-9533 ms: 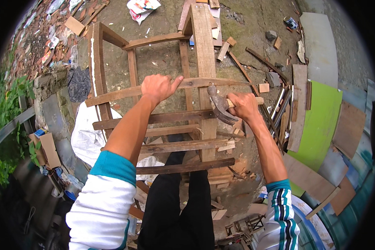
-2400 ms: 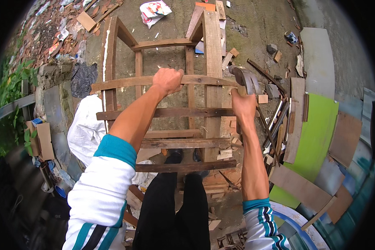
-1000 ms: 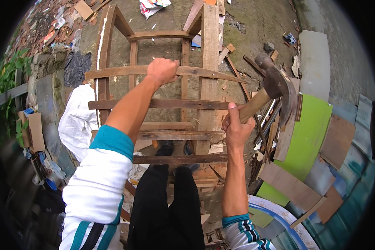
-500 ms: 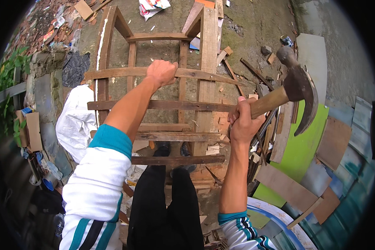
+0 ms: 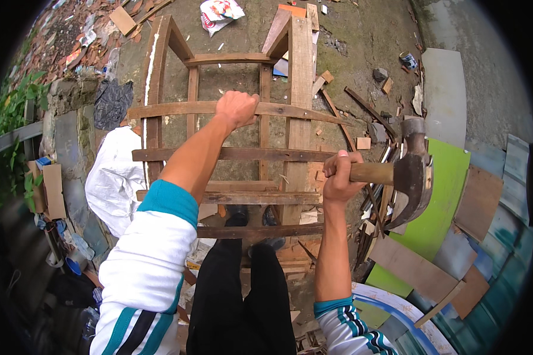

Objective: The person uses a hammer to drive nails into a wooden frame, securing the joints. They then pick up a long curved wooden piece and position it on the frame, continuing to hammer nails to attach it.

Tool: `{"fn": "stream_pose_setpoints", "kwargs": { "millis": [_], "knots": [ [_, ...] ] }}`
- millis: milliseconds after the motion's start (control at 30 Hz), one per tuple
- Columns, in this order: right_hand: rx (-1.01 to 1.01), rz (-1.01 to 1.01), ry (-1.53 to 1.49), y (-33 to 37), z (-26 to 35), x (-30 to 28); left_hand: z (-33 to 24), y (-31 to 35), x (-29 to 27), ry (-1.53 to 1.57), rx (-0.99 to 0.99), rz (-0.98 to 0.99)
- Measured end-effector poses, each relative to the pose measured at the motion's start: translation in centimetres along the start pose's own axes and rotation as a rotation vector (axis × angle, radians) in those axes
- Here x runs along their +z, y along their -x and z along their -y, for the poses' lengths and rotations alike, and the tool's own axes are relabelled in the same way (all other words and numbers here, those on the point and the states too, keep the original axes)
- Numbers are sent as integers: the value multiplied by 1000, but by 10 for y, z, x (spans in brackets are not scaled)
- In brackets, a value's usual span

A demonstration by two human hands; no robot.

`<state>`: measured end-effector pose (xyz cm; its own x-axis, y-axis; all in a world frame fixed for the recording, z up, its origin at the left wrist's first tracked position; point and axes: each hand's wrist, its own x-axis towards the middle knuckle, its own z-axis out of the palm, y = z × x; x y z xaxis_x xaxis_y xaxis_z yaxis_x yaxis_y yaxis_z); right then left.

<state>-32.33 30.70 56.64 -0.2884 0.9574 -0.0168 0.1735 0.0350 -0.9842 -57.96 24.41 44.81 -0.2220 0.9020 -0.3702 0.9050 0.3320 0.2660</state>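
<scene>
The left forearm reaches up and slants to the right, so that the left hand (image 5: 237,109) sits at mid-length on the top slat (image 5: 183,108), knuckles uppermost; its fingers are curled together over the wood, their tips hidden beneath; the right forearm rises almost straight from the lower edge, and the right hand (image 5: 342,177) is wrapped round the claw hammer (image 5: 413,171) near the end of its handle, fingers pressed together and thumb at the upper side; the hammer points rightward, well apart from the top slat, its claw curving down.

The top slat lies across the wooden frame (image 5: 301,77), overhanging both sides; the second slat (image 5: 254,154) runs below it, its right end close beside the right hand, contact unclear; the left forearm crosses in front of this slat and hides part of it; a white sack (image 5: 112,177) slumps at the frame's left; a tin can (image 5: 407,60) lies up at the right, a lime-green panel (image 5: 444,171) behind the hammer head.

The frame is rough-sawn, pale brown timber; the second slat is darker; the hammer has dull, rust-tinged metal and a smooth wooden handle.
</scene>
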Motion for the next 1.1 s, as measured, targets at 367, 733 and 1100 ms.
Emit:
{"fn": "stream_pose_setpoints", "kwargs": {
  "millis": [367,733,1100],
  "knots": [
    [117,-23,-12,-13,30,15,4,2,3,-18,-7,-26],
    [280,47,243,-5,-1,17,-4,4,0,5,-7,35],
    [289,68,237,12,2,8,0,2,1,6,28,-14]
  ]
}}
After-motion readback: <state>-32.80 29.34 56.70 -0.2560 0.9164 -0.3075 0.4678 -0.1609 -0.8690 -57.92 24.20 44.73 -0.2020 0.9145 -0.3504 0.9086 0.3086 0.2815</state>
